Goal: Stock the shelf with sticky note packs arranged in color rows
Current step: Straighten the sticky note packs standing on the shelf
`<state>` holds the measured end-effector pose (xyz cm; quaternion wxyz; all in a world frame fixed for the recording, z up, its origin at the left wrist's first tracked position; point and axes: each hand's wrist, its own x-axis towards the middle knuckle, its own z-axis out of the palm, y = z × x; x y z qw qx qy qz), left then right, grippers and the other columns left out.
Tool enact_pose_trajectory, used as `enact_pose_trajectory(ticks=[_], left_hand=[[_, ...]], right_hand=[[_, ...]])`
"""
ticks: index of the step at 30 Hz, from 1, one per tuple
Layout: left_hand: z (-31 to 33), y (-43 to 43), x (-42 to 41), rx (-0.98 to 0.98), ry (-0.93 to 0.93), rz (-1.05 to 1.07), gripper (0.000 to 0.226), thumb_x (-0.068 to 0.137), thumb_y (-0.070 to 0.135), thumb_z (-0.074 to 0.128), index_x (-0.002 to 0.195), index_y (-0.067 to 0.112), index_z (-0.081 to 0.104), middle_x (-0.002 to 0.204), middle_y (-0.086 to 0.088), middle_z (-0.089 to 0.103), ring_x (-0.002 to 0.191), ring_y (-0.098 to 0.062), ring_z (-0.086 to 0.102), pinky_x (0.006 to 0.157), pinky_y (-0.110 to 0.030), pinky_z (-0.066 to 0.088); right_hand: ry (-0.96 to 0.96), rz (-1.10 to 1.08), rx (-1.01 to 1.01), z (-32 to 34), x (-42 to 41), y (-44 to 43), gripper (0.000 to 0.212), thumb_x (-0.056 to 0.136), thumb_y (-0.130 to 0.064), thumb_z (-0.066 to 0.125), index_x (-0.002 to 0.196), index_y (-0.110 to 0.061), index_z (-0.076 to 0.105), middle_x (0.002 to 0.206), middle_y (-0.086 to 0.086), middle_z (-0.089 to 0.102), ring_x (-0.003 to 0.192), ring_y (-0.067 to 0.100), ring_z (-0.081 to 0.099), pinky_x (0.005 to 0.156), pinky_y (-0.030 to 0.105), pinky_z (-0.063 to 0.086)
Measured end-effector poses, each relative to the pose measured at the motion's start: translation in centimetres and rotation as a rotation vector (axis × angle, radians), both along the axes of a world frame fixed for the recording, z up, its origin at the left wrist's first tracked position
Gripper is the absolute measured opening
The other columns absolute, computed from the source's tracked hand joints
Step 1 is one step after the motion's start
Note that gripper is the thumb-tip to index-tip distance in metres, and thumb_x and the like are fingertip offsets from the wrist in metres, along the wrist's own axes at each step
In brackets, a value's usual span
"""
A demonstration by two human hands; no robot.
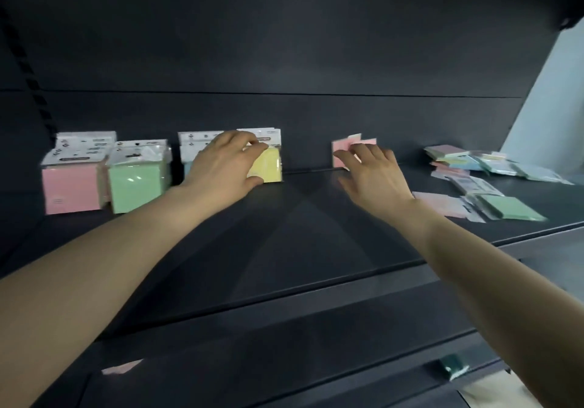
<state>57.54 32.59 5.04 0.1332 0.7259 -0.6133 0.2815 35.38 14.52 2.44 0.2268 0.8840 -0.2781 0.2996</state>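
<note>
While the left hand [221,161] grips the yellow pack [268,162], fingers curled over its top and thumb at the lower corner, the right hand [373,174] reaches to a lone pink pack [338,153] standing against the back panel [284,114]; its fingertips are on the pack, but blur hides whether they pinch or merely touch. Step in hand, by my reading: seating yellow upright as the fourth colour, just right of the blue pack [189,155], with the pink row [72,186] and green row [139,183] standing at left. Next move likely calls for squaring yellow with its neighbours, then taking the stray pink leftward to its own row. Packs: square paper blocks in glossy clear sleeves, white card headers; film glints, probably slippery. Shelf [284,224]: matte, dark, smooth. Pile [474,162] lies flat at far right, unsorted, sleeves overlapping.
</note>
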Motion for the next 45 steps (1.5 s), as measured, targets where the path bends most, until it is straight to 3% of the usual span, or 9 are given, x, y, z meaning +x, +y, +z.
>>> enact_pose_trajectory(ticks=[6, 12, 21, 28, 31, 34, 38, 42, 45], left_hand=[[-0.6, -8.1, -6.8, 0.023, 0.055, -0.04, 0.059, 0.087, 0.038, 0.065, 0.139, 0.019, 0.047, 0.137, -0.001, 0.046, 0.128, -0.024, 0.039, 0.102, -0.034, 0.036], [-1.8, -15.9, -10.8, 0.075, 0.09, 0.014, 0.058, 0.089, 0.036, 0.063, 0.14, 0.017, 0.044, 0.14, -0.003, 0.044, 0.13, -0.025, 0.037, 0.1, -0.039, 0.042], [-3.0, -24.3, -11.6, 0.144, 0.224, 0.156, 0.052, 0.093, 0.019, 0.056, 0.141, 0.014, 0.038, 0.145, -0.004, 0.034, 0.133, -0.025, 0.032, 0.1, -0.042, 0.044], [-3.2, -26.8, -10.0, 0.141, 0.225, 0.175, 0.068, 0.088, 0.007, 0.06, 0.147, 0.012, 0.028, 0.148, -0.005, 0.033, 0.135, -0.026, 0.03, 0.105, -0.036, 0.038], [-3.1, -27.4, -9.3, 0.092, 0.204, 0.163, 0.057, 0.09, 0.005, 0.054, 0.144, 0.012, 0.036, 0.14, -0.006, 0.04, 0.125, -0.028, 0.037, 0.1, -0.038, 0.042], [-2.9, -27.6, -8.4, 0.058, 0.205, 0.162, 0.041, 0.09, 0.006, 0.054, 0.131, 0.011, 0.051, 0.125, -0.009, 0.046, 0.114, -0.027, 0.042, 0.09, -0.041, 0.047], [-3.1, -27.4, -7.4, 0.032, 0.222, 0.151, 0.021, 0.088, 0.008, 0.061, 0.108, 0.011, 0.064, 0.107, -0.006, 0.048, 0.099, -0.024, 0.047, 0.081, -0.042, 0.05], [-2.9, -26.7, -7.5, -0.027, 0.375, 0.08, 0.016, 0.092, 0.012, 0.055, 0.107, 0.012, 0.06, 0.112, -0.006, 0.052, 0.095, -0.025, 0.055, 0.081, -0.037, 0.047], [-2.2, -25.5, -8.1, -0.089, 0.433, 0.054, 0.014, 0.093, 0.013, 0.052, 0.107, 0.014, 0.054, 0.105, -0.005, 0.061, 0.092, -0.025, 0.06, 0.074, -0.033, 0.043]], right_hand=[[0.035, -0.016, 0.03, -0.4, -6.8, -7.2, 0.04, 0.086, -0.029, 0.058, 0.123, -0.015, 0.061, 0.107, 0.009, 0.062, 0.096, 0.036, 0.057, 0.082, 0.044, 0.043], [0.112, -0.02, 0.096, 0.3, -10.6, -15.0, 0.047, 0.091, -0.037, 0.057, 0.135, -0.018, 0.052, 0.124, 0.009, 0.058, 0.109, 0.036, 0.054, 0.092, 0.046, 0.04], [0.21, 0.071, 0.226, 0.8, -6.8, -21.3, 0.057, 0.093, -0.028, 0.056, 0.146, -0.019, 0.037, 0.143, 0.004, 0.047, 0.124, 0.03, 0.046, 0.1, 0.041, 0.034], [0.207, 0.163, 0.287, 0.8, -2.4, -23.2, 0.068, 0.088, -0.01, 0.061, 0.148, -0.024, 0.033, 0.151, 0.0, 0.038, 0.134, 0.025, 0.039, 0.107, 0.038, 0.03], [0.209, 0.174, 0.313, 0.7, -1.4, -23.4, 0.066, 0.087, -0.012, 0.062, 0.147, -0.024, 0.035, 0.147, -0.002, 0.043, 0.132, 0.024, 0.04, 0.104, 0.037, 0.031], [0.161, 0.181, 0.301, 0.5, -1.1, -23.5, 0.056, 0.089, -0.029, 0.064, 0.141, -0.026, 0.044, 0.136, 0.001, 0.048, 0.121, 0.027, 0.046, 0.101, 0.037, 0.034], [0.179, 0.149, 0.281, 0.8, -1.7, -23.3, 0.032, 0.091, -0.04, 0.06, 0.118, -0.024, 0.065, 0.119, 0.004, 0.052, 0.111, 0.026, 0.047, 0.093, 0.035, 0.033], [0.146, 0.14, 0.35, 0.7, -3.5, -23.4, 0.023, 0.091, -0.029, 0.06, 0.111, -0.016, 0.062, 0.107, 0.009, 0.062, 0.105, 0.031, 0.053, 0.087, 0.035, 0.039], [0.005, 0.135, 0.517, 1.3, -5.2, -23.5, 0.039, 0.088, -0.016, 0.06, 0.124, -0.018, 0.046, 0.101, 0.016, 0.066, 0.094, 0.038, 0.061, 0.078, 0.039, 0.049]])
